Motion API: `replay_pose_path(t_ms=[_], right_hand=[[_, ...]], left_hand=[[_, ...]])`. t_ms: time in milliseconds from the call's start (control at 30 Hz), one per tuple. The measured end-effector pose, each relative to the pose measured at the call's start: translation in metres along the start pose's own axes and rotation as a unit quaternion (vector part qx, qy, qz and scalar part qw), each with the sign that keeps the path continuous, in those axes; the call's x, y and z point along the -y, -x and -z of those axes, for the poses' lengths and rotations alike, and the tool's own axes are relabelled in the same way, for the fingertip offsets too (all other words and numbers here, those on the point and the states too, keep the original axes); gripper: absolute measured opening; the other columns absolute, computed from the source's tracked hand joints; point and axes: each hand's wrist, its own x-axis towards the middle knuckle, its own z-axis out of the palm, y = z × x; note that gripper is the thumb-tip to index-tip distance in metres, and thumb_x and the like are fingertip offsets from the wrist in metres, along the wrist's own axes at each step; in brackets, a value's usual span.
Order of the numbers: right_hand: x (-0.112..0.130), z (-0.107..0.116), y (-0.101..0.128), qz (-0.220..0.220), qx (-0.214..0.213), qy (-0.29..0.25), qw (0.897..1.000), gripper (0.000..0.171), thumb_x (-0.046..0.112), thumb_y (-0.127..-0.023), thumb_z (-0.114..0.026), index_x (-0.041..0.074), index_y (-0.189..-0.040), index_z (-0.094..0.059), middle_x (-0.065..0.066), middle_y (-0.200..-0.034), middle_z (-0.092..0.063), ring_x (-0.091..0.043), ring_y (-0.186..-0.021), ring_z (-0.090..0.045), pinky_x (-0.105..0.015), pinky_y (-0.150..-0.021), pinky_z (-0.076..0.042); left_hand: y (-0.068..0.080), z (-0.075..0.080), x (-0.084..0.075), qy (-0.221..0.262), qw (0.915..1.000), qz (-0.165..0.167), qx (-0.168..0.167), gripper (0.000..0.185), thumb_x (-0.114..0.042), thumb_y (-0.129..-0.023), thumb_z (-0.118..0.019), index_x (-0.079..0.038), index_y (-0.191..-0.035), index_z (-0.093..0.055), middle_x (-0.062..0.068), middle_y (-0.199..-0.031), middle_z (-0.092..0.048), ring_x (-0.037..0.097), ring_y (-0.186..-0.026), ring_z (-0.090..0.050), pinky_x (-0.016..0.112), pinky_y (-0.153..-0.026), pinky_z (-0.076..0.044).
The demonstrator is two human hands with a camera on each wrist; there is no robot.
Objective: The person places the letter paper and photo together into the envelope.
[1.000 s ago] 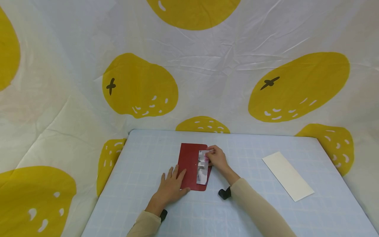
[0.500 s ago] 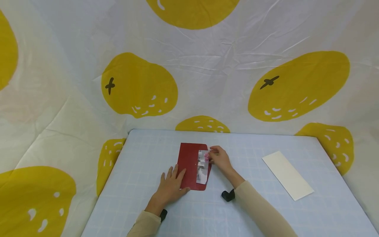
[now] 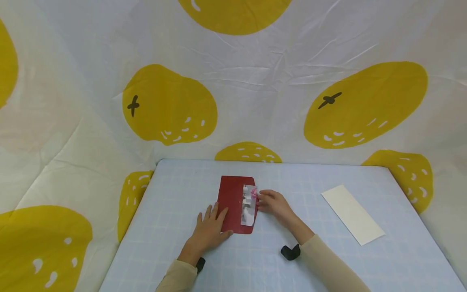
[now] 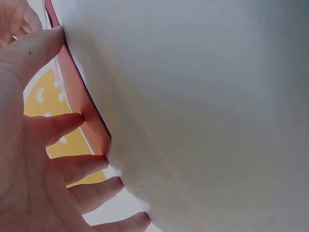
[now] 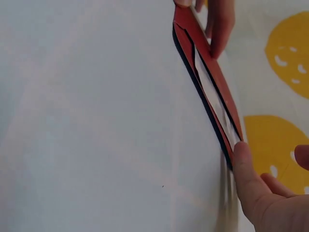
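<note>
In the head view, a red folder (image 3: 230,194), a picture strip (image 3: 248,211) at its right side, is pressed onto the table (image 3: 251,263) by the left hand (image 3: 208,233), fingers spread. In the left wrist view, its edge is touched by the thumb (image 4: 36,50); in the right wrist view, by the right hand (image 5: 263,198), fingers parted.

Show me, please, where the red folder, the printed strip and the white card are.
Red folder (image 3: 231,198): head view, on the bare red part of its upper face.
Printed strip (image 3: 249,206): head view, near the middle of its printed face.
White card (image 3: 352,215): head view, on the centre.
</note>
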Motion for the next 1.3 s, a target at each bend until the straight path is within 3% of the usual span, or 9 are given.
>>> replay_pose_path(t_ms=[233,367,700,1300], right_hand=[[-0.004,0.003,0.003,-0.022,0.017,-0.033,0.999,0.044,0.02,-0.104,-0.057,-0.007,-0.138,-0.048,-0.027,-0.13,-0.057,-0.04,-0.112,-0.062,-0.047,-0.094,-0.052],[-0.004,0.003,0.004,-0.022,0.014,-0.034,0.999,0.043,0.021,-0.104,-0.057,-0.006,-0.136,-0.05,-0.024,-0.128,-0.059,-0.036,-0.109,-0.064,-0.044,-0.091,-0.053],[-0.004,0.002,0.004,-0.009,0.048,-0.028,0.998,0.045,0.021,-0.105,-0.055,-0.008,-0.138,-0.046,-0.028,-0.132,-0.055,-0.041,-0.113,-0.061,-0.045,-0.091,-0.053],[-0.003,-0.015,-0.002,-0.015,0.06,-0.049,0.997,0.041,0.016,-0.105,-0.054,-0.007,-0.137,-0.047,-0.028,-0.129,-0.057,-0.043,-0.112,-0.061,-0.046,-0.089,-0.054]], left_hand=[[0.001,0.002,-0.001,0.001,1.0,-0.001,0.003,0.087,-0.052,-0.085,-0.074,-0.013,-0.154,-0.039,0.021,-0.16,-0.027,0.046,-0.144,-0.021,0.069,-0.109,-0.021],[0.001,0.003,-0.001,0.0,1.0,-0.005,0.001,0.086,-0.052,-0.085,-0.074,-0.013,-0.154,-0.039,0.021,-0.159,-0.027,0.046,-0.144,-0.022,0.069,-0.109,-0.022],[0.0,0.003,-0.001,0.0,1.0,-0.005,0.0,0.086,-0.051,-0.085,-0.074,-0.013,-0.153,-0.039,0.021,-0.159,-0.028,0.046,-0.144,-0.022,0.069,-0.109,-0.022],[0.0,0.003,0.0,0.002,1.0,-0.007,0.004,0.083,-0.052,-0.087,-0.071,-0.013,-0.153,-0.04,0.022,-0.159,-0.027,0.046,-0.144,-0.022,0.069,-0.109,-0.021]])
